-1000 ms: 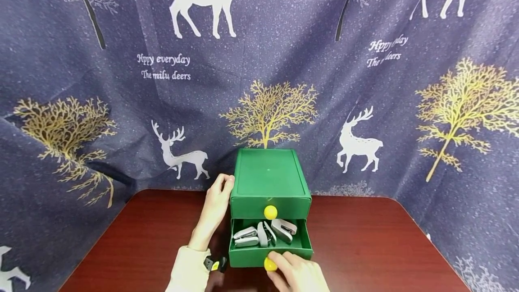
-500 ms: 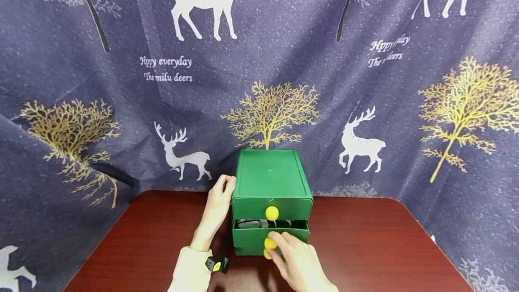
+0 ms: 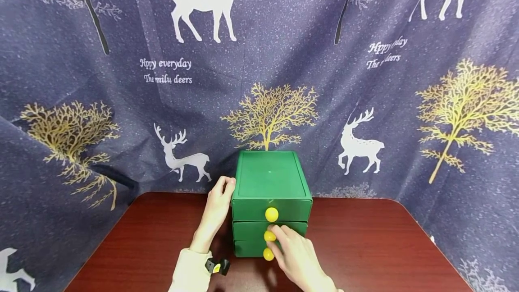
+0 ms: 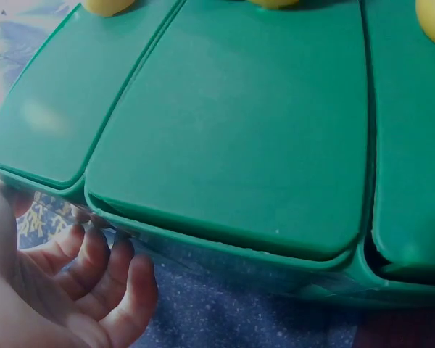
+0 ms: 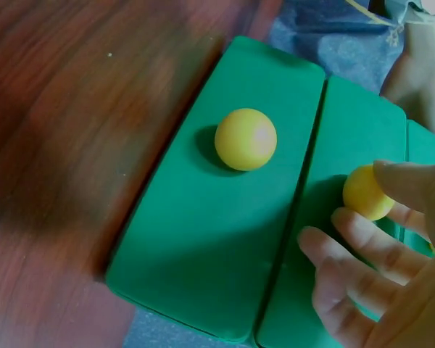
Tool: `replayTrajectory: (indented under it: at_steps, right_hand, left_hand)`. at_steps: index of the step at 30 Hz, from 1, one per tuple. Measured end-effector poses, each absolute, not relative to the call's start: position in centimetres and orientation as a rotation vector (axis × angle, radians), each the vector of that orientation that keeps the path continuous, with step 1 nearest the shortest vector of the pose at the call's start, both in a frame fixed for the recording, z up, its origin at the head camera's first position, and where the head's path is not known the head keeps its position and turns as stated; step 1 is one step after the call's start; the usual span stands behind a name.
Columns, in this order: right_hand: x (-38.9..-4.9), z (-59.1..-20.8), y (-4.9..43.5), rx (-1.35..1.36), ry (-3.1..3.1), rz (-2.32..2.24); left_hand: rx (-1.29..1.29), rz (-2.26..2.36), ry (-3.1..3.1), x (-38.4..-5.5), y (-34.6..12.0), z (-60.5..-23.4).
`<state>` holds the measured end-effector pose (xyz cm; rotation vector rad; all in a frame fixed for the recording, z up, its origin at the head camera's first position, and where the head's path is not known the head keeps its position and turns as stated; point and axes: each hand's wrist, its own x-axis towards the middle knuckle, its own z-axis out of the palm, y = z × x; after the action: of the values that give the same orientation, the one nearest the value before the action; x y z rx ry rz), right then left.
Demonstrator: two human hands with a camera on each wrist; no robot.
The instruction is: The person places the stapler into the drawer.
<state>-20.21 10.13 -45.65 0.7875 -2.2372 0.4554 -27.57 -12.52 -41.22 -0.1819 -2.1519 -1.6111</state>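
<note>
A green cabinet [image 3: 269,175] with three stacked drawers stands on the table, a round yellow knob on each front. My right hand [image 3: 298,253] pinches the middle drawer's yellow knob [image 5: 364,192] between thumb and fingers. That middle drawer [image 3: 249,231] is pushed in, its front level with the others. Above it is the top knob [image 3: 271,214], and below, the bottom knob [image 5: 246,139]. My left hand [image 3: 216,202] rests against the cabinet's left side, fingers loosely bent [image 4: 105,275] along the wall. The staplers inside the middle drawer are hidden.
The cabinet stands on a reddish-brown wooden table [image 3: 357,242]. A dark blue cloth [image 3: 284,48] printed with deer and trees hangs right behind it. A black strap device [image 3: 216,266] sits at my left wrist.
The middle drawer, open with grey-white staplers showing, has slid back into the cabinet, pushed by my right hand at its knob. My left hand has stayed at the cabinet's side.
</note>
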Motion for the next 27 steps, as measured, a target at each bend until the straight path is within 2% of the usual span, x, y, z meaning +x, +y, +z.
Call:
replayTrajectory:
  at_steps: [15,27]
  right_hand:
    - [-20.6,-45.9,10.0,0.728,-2.283,0.467]
    - [-18.9,-43.7,12.6,0.853,-2.356,0.524]
  left_hand:
    - [-0.171,-1.554,-2.175,-27.7,-12.2,-41.4]
    - [-0.207,-1.361,-2.348,-26.7,-14.1,-42.6]
